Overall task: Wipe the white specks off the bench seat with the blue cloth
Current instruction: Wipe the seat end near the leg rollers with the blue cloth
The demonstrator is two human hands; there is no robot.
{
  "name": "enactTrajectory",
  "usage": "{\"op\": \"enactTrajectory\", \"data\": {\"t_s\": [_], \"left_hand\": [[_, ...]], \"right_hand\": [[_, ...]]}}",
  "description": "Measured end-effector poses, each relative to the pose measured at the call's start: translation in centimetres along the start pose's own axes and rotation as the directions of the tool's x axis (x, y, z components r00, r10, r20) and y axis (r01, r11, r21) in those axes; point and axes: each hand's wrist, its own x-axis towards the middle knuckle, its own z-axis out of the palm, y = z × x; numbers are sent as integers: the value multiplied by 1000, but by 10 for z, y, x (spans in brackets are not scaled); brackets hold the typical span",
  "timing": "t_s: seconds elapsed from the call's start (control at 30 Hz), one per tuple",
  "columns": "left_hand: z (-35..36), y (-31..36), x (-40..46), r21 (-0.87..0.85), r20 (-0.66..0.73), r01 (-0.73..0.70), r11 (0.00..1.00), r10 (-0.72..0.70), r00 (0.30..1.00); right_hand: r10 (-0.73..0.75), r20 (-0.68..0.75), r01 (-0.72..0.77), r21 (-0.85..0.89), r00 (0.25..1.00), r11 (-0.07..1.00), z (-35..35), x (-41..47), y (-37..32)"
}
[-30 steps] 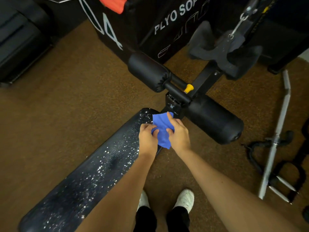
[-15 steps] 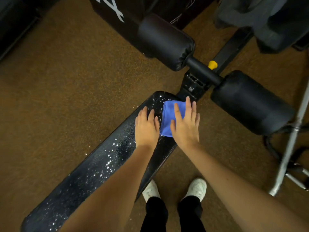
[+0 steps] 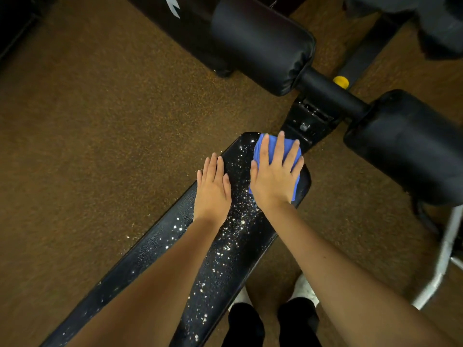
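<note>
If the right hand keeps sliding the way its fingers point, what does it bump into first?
Probably the black metal bracket just past the bench end. The right hand lies flat on the cloth, fingers aimed at it.

Head view, steeply down, close over bench seat (image 3: 155, 249)

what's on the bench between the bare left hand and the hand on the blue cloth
In the head view, only a strip of the black padded bench seat strewn with white specks lies between the left hand and the right hand.
</note>
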Motion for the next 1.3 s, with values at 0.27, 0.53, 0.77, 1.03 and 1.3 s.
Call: {"op": "enactTrajectory", "data": {"t_s": [0.27, 0.53, 0.77, 1.03, 1.3], "left_hand": [[-1, -1, -1, -67, -7, -19, 998, 18, 1000], [0, -2, 1, -95, -20, -9, 995, 7, 1000], [-3, -1, 1, -73, -15, -6, 997, 5, 1000], [0, 0, 2, -34, -30, 4, 999, -5, 1000], [0, -8, -14, 15, -24, 86, 996, -85, 996]], "right_hand": [[43, -67, -37, 79, 997, 996, 3, -33, 36], [-82, 9, 82, -15, 997, 996, -8, 42, -11], [-61, -48, 61, -5, 997, 998, -4, 4, 27], [-220, 14, 220, -65, 975, 973, -10, 52, -17], [-491, 41, 491, -138, 870, 860, -15, 53, 21]]}}
